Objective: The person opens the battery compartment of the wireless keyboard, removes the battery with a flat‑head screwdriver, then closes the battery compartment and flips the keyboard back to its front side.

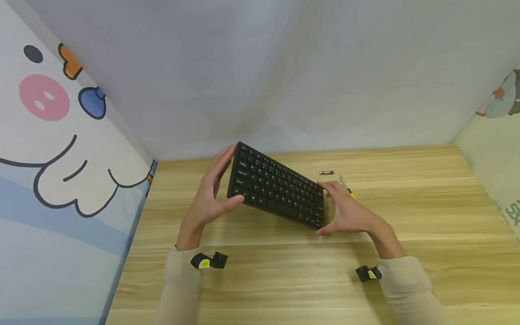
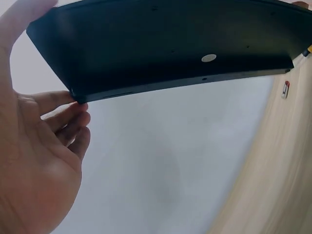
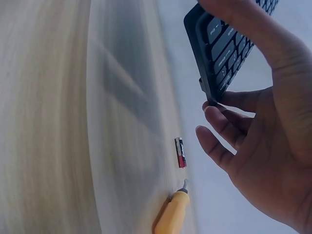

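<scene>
A black keyboard is held tilted above the table, its left end higher than its right and its keys toward the head camera. My left hand grips the left end, thumb at the lower front corner and fingers at the upper back corner. At the other end my right hand pinches the right corners between thumb and fingers. The left wrist view shows the keyboard's dark underside with a small pale oval sticker. In the right wrist view the keyboard's end lies between thumb and fingers.
A small red and black battery lies on the wooden table behind the keyboard. Near my right hand lies a screwdriver with a yellow handle. A pale wall stands behind the table, and a cartoon-printed panel borders the left.
</scene>
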Available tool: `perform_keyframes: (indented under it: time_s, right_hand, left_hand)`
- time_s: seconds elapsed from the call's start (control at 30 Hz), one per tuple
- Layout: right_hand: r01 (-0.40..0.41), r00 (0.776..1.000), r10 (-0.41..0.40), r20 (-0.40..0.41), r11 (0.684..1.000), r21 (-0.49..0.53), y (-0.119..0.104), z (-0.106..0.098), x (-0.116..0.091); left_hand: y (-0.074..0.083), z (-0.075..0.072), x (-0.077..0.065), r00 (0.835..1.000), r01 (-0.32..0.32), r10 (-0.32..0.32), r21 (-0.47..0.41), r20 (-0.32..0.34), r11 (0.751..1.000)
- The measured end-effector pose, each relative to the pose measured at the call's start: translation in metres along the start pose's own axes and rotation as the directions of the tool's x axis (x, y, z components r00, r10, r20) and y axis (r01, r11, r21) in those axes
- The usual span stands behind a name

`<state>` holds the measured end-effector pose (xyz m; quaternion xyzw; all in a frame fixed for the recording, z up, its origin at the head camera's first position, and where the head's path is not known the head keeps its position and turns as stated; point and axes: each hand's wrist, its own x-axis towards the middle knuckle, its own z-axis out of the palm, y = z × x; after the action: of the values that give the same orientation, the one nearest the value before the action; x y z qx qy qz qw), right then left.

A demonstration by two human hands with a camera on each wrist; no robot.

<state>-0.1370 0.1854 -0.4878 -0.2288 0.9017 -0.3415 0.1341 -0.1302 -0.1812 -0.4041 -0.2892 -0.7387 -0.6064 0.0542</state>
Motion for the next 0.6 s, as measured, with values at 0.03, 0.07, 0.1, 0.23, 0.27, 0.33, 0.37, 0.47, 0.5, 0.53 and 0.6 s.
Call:
perform_keyframes:
  time_s: [0.03,0.07,0.1,0.23,0.27,0.33,0.37,0.47,0.5,0.53,0.6]
  right_hand:
    - [-0.004,1.0,0.004,-0.001,1.0,-0.001,0.0,-0.001,-0.001]
    - [-0.007,1.0,0.007,-0.003,1.0,-0.003,0.0,-0.002,-0.001]
    - [-0.011,1.0,0.011,-0.005,1.0,-0.007,0.0,-0.003,-0.002]
    - [-0.01,1.0,0.009,-0.024,0.999,-0.035,0.0,-0.008,-0.002]
    - [-0.01,1.0,0.008,-0.026,0.999,-0.044,0.0,-0.009,-0.002]
    - [-0.009,0.999,0.007,-0.036,0.998,-0.06,0.0,-0.011,-0.001]
    - [-0.01,0.999,0.008,-0.039,0.998,-0.068,0.0,-0.012,-0.001]
    - [-0.002,0.999,-0.003,-0.052,0.996,-0.09,0.0,-0.014,-0.001]
    - [0.001,0.998,-0.006,-0.056,0.995,-0.096,0.001,-0.014,0.0]
    - [-0.001,0.998,-0.005,-0.057,0.995,-0.102,0.001,-0.015,0.0]
    - [0.003,0.998,-0.01,-0.063,0.994,-0.111,0.001,-0.016,0.0]
  left_hand:
    - [-0.001,-0.001,-0.002,1.0,0.012,-0.012,0.009,0.002,1.0]
    - [-0.002,-0.003,-0.003,1.0,0.024,-0.024,0.016,0.004,1.0]
    - [-0.003,-0.004,-0.005,0.999,0.037,-0.037,0.023,0.004,0.999]
    - [-0.007,-0.009,-0.012,0.996,0.088,-0.088,0.056,0.006,0.995]
    - [-0.009,-0.01,-0.013,0.995,0.098,-0.099,0.065,0.009,0.993]
    - [-0.011,-0.012,-0.016,0.992,0.12,-0.122,0.084,0.016,0.989]
    - [-0.012,-0.013,-0.018,0.99,0.134,-0.136,0.1,0.02,0.986]
    - [-0.016,-0.017,-0.022,0.983,0.178,-0.184,0.145,0.025,0.973]
    - [-0.017,-0.018,-0.024,0.979,0.195,-0.202,0.158,0.026,0.968]
    - [-0.018,-0.019,-0.026,0.974,0.216,-0.223,0.176,0.024,0.96]
    - [-0.021,-0.021,-0.029,0.962,0.262,-0.272,0.199,0.023,0.944]
